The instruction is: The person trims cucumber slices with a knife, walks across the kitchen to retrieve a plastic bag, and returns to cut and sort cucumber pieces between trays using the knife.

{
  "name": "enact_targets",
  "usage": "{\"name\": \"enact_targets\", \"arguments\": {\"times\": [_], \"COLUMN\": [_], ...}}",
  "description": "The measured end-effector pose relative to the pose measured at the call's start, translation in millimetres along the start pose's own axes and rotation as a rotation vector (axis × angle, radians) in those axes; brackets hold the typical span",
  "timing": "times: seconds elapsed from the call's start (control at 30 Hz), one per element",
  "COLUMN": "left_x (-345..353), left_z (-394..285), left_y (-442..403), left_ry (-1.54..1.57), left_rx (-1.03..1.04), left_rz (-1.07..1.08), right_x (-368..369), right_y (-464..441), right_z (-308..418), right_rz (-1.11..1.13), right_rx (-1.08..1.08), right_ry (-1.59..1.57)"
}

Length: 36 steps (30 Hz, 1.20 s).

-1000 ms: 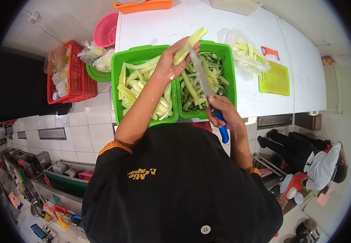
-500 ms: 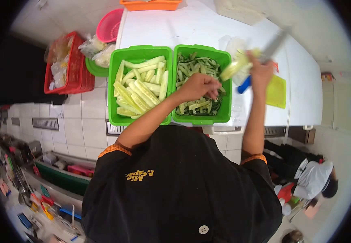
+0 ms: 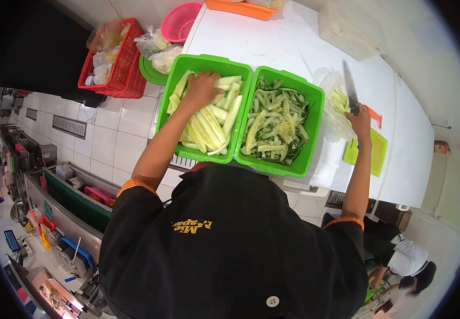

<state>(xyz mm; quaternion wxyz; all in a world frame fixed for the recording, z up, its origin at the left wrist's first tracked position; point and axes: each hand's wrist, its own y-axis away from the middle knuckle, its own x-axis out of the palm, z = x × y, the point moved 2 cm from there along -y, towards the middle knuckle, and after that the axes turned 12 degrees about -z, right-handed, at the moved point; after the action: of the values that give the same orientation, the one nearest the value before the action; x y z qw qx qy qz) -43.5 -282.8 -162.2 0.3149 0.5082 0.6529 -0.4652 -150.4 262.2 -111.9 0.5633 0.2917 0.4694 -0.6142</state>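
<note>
My left hand [image 3: 202,89] reaches into the left green tub [image 3: 166,116], its fingers spread over peeled cucumber pieces [image 3: 208,126]; the fingertips are partly hidden. In the right green tub [image 3: 321,114] lie thin cucumber peels and pale, seedy core strips [image 3: 277,127]. On the right, my right hand [image 3: 358,120] is closed around the handle of a knife [image 3: 350,85], whose blade points away from me. Beside that hand, pale cucumber pieces [image 3: 338,100] sit on a clear plastic bag [image 3: 333,123].
A yellow-green cutting board [image 3: 377,154] and an orange-red item [image 3: 373,116] lie on the white table [image 3: 272,48]. At left stand a red crate [image 3: 117,66] and a pink basin [image 3: 179,24]. A person [image 3: 406,256] works at lower right.
My left hand has moved from above the right tub into the left tub. The right hand has lowered beside the plastic bag, and the cucumber piece has left it. The view has tilted.
</note>
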Motion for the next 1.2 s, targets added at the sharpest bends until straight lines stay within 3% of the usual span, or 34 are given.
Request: {"name": "enact_targets", "arguments": {"times": [0.03,0.13,0.2,0.23,0.33,0.53,0.63,0.7,0.73,0.87,0.97,1.07,1.2], "left_x": [-14,-6,-5,-4,13,-27,-80,-102,-113,-100,-92,-95,-96], "left_z": [-6,13,4,-2,-6,-10,-16,-36,-49,-97,-128,-141,-142], "left_y": [-1,-12,-8,-4,-14,-27,-22,-15,-10,7,13,13,11], "left_ry": [-0.044,0.158,0.219,0.252,0.013,-0.048,0.537,1.06,1.317,1.948,1.951,1.852,1.808], "left_rx": [0.09,-0.022,0.039,0.065,0.026,0.012,-0.064,-0.335,-0.485,-0.62,-0.672,-0.649,-0.653], "left_rz": [0.009,0.151,-0.01,-0.09,0.179,0.191,0.104,0.292,0.39,0.523,0.503,0.485,0.424], "right_x": [-12,-48,-62,-63,-48,-7,22,24,21,-9,-12,-10,-9], "right_y": [9,36,57,67,92,134,154,160,159,142,123,104,88], "right_z": [21,89,134,156,195,243,242,254,263,319,351,347,356], "right_rz": [-0.077,-0.22,-0.209,-0.223,-0.154,-0.066,-0.123,-0.193,-0.215,-0.195,-0.279,-0.331,-0.303], "right_rx": [0.08,0.325,0.475,0.458,0.526,0.591,0.705,0.75,0.755,0.603,0.491,0.243,0.199], "right_ry": [-0.052,-0.238,-0.407,-0.497,-0.571,-0.921,-0.858,-0.882,-0.928,-0.99,-1.003,-0.679,-0.84]}}
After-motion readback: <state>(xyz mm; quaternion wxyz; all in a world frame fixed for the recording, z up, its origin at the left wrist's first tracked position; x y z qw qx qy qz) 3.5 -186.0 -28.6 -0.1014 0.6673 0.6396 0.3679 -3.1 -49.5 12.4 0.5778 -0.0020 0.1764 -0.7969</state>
